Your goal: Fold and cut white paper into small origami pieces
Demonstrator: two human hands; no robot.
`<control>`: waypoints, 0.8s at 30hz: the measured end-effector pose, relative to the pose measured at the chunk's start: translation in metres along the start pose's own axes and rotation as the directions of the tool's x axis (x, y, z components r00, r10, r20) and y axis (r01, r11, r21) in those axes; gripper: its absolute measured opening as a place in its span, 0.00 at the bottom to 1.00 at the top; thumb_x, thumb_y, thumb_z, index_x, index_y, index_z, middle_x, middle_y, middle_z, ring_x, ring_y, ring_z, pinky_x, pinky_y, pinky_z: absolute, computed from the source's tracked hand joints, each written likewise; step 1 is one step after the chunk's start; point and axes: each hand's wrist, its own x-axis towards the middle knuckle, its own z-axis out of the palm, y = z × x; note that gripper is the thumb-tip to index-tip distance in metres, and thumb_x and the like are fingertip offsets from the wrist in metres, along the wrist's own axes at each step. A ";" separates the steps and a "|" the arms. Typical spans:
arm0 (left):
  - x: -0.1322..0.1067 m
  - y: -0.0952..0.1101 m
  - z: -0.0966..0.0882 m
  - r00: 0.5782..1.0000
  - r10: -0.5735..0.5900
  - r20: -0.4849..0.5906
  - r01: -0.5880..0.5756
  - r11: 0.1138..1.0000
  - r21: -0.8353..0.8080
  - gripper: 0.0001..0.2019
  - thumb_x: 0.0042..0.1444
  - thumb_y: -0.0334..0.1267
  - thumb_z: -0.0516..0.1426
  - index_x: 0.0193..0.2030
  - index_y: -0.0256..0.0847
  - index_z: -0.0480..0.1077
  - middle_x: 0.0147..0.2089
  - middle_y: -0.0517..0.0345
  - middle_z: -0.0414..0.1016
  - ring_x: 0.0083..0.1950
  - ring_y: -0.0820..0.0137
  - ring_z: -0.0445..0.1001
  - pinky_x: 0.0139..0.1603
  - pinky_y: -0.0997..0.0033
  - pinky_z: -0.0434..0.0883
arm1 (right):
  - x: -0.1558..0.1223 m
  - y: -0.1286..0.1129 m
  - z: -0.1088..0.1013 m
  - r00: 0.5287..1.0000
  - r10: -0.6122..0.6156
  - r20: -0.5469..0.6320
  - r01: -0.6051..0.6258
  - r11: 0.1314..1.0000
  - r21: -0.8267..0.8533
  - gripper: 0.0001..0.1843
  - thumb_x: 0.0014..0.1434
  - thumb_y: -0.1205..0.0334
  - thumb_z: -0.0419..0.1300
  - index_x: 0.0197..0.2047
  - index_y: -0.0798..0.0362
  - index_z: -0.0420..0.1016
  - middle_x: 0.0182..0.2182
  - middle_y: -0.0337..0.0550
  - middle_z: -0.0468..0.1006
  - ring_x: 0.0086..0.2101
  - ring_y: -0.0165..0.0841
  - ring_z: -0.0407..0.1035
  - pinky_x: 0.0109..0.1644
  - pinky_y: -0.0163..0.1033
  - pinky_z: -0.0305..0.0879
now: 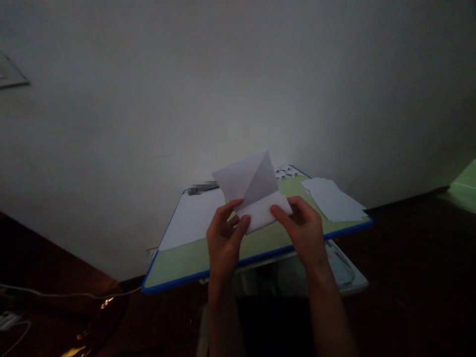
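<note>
Between my two hands is a white sheet of paper (241, 178), held up over the table. A diagonal crease runs down from its top corner, and its lower part is folded up into a flat band. My left hand (225, 233) pinches the band's left end between thumb and fingers. At the right end, my right hand (303, 225) presses its thumb on the front, with the fingers behind the paper and partly hidden.
The small table (267, 244) has a pale green top and a blue edge. A white sheet (193, 218) lies on its left, a stack of paper (332, 199) on its right. Several small folded paper pieces (288, 172) and a dark object (203, 187) lie along the back, near the wall (238, 89).
</note>
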 end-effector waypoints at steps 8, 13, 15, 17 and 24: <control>-0.001 0.005 0.003 1.000 -0.010 -0.023 0.011 0.998 0.054 0.16 0.59 0.35 0.70 0.53 0.46 0.77 0.58 0.52 0.82 0.43 0.68 0.85 0.41 0.72 0.82 | -0.001 -0.002 0.006 0.996 0.065 -0.059 -0.059 0.994 0.092 0.20 0.55 0.55 0.75 0.44 0.46 0.71 0.35 0.38 0.86 0.32 0.34 0.79 0.35 0.37 0.72; -0.001 0.004 0.003 1.000 -0.012 -0.014 0.013 0.998 0.058 0.15 0.59 0.37 0.69 0.53 0.44 0.77 0.57 0.49 0.82 0.45 0.66 0.85 0.41 0.71 0.81 | -0.001 -0.007 0.007 0.994 0.084 -0.074 -0.074 0.989 0.127 0.29 0.53 0.56 0.75 0.54 0.44 0.67 0.34 0.38 0.86 0.32 0.36 0.80 0.36 0.40 0.74; -0.001 0.004 0.003 1.000 -0.010 -0.015 0.011 0.999 0.053 0.14 0.61 0.37 0.68 0.54 0.45 0.77 0.59 0.49 0.82 0.45 0.66 0.85 0.43 0.70 0.81 | -0.001 -0.008 0.006 0.995 0.076 -0.072 -0.067 0.991 0.113 0.28 0.54 0.56 0.75 0.54 0.44 0.69 0.34 0.39 0.86 0.32 0.36 0.80 0.36 0.40 0.74; -0.001 0.004 0.004 1.000 -0.004 -0.014 0.004 0.998 0.057 0.13 0.63 0.36 0.67 0.54 0.45 0.77 0.59 0.49 0.82 0.46 0.66 0.85 0.45 0.69 0.81 | 0.000 -0.007 0.006 0.995 0.062 -0.074 -0.055 0.994 0.097 0.26 0.54 0.56 0.74 0.53 0.45 0.71 0.35 0.40 0.86 0.33 0.36 0.80 0.36 0.40 0.74; -0.001 0.009 0.005 1.000 -0.007 -0.023 0.009 0.996 0.086 0.12 0.62 0.34 0.67 0.52 0.45 0.78 0.53 0.52 0.85 0.47 0.67 0.85 0.43 0.73 0.79 | 0.002 -0.001 0.003 0.995 0.047 -0.084 -0.041 0.996 0.077 0.27 0.55 0.55 0.75 0.55 0.46 0.73 0.36 0.40 0.86 0.33 0.35 0.79 0.37 0.40 0.73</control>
